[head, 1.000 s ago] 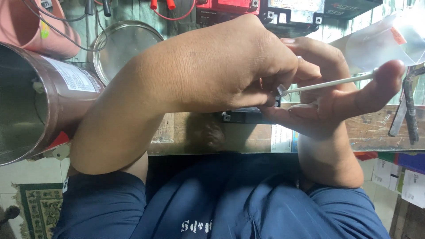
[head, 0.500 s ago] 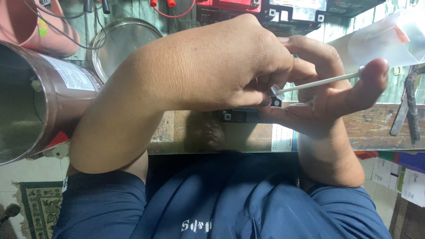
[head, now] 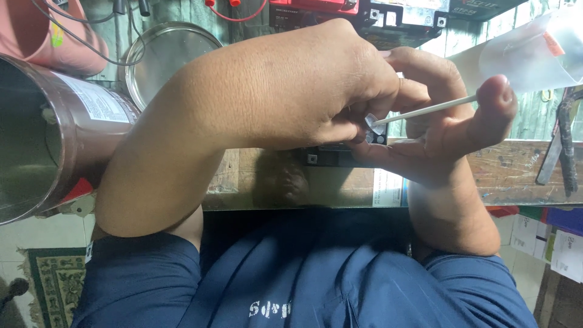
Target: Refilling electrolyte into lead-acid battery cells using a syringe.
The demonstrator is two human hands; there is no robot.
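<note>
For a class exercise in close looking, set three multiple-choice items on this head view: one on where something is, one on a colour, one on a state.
1. Where is the large metal can?
A. at the left edge of the view
B. between the two hands
C. on the person's lap

2. What colour is the thin stick?
A. red
B. white
C. black

3. How does the left hand stand?
A. flat and open on the bench
B. curled, fingers pinched at the stick's end
C. resting in the round tin

Answers: 1 A, the can fills the left edge, apart from the hands. 2 B, the stick shows white against the right hand. 3 B, its fingers close in where the stick ends, above the wooden bench.
</note>
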